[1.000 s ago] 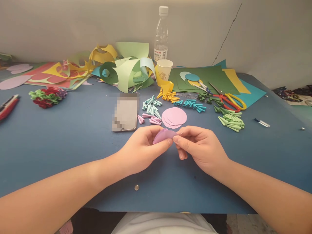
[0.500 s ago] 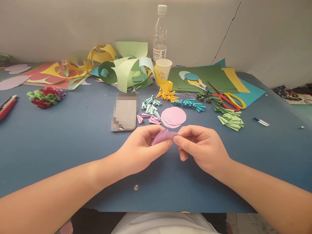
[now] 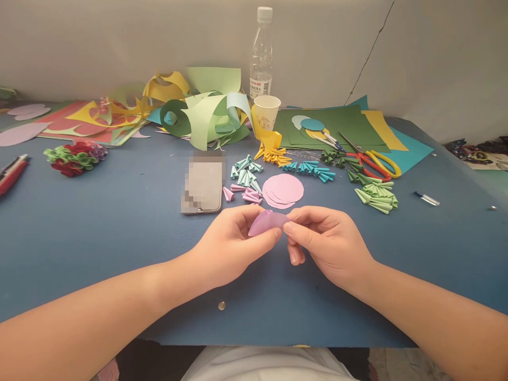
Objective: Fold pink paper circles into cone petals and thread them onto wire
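A folded purple paper piece [image 3: 265, 222] is held between both hands above the blue table. My left hand [image 3: 234, 238] grips its left part, thumb along the lower edge. At its right end, my right hand [image 3: 317, 233] pinches the paper between thumb and fingers. Just beyond the hands lie overlapping pink paper circles [image 3: 282, 190]. Small rolled pink cones [image 3: 251, 195] are to their left, with pale teal cones [image 3: 246, 170] behind. Blue cones [image 3: 311, 170], yellow cones [image 3: 274, 156] and light green cones [image 3: 378, 196] lie farther out.
A phone [image 3: 204, 182] lies left of the cones. Behind stand a paper cup [image 3: 266, 114] and a plastic bottle [image 3: 261, 53], beside curled paper scraps [image 3: 206, 114]. Scissors [image 3: 371, 163] rest near green sheets [image 3: 337, 124]. A ruffled paper flower [image 3: 75, 157] and a red cutter [image 3: 12, 174] are left.
The purple paper has tilted slightly, showing more of its face. My right hand's fingers have shifted a little; both hands keep their hold.
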### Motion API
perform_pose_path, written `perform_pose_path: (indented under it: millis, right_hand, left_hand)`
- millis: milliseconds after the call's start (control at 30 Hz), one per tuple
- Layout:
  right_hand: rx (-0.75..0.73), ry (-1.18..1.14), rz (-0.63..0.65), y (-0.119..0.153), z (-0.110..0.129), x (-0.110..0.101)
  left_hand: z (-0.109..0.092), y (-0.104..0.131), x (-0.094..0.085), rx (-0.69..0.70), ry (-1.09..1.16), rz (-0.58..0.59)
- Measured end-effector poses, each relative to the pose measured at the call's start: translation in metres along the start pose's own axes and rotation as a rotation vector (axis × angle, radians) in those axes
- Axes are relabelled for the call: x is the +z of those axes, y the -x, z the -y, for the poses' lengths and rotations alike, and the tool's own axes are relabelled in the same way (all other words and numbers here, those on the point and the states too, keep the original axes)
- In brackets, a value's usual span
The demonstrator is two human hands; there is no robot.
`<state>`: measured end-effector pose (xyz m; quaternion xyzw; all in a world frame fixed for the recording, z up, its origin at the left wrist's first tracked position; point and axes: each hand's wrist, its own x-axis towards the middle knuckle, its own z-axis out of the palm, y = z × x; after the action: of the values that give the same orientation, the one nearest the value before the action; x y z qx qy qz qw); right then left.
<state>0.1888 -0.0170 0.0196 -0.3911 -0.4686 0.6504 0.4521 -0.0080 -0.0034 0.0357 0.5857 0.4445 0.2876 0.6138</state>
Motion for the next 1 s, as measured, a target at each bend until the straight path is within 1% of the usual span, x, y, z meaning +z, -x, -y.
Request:
perform_pose_path:
  millis: [200,300,467,667,800,1000]
  right_hand:
    - [-0.009,-0.002,-0.003,0.0029,0.0011,0.0007]
    - [-0.020,0.008,0.002,0.0037,0.0025,0.0000]
    - [-0.010,-0.006,0.012,0.0036,0.0031,0.0002]
    - [-0.045,-0.006,0.006,0.0029,0.0024,0.0011]
    - [-0.054,0.041,0.008,-0.0001,0.0011,0.0002]
    - [-0.009,0.090,-0.029,-0.0017,-0.0003,-0.0015]
  left_hand:
    - [-0.0006,0.0006,0.0013,0.055,0.121,0.058]
    - [-0.0009,0.0001,0.0006,0.069,0.109,0.043]
    - [-0.0010,-0.0007,0.0007,0.092,0.104,0.072]
    - [-0.0016,0.0011,0.0008,0.046,0.000,0.020]
    - [-0.0010,0.0013,-0.0005,0.076,-0.049,0.005]
    - [-0.0010,0.0003,-0.0014,0.111,-0.144,-0.030]
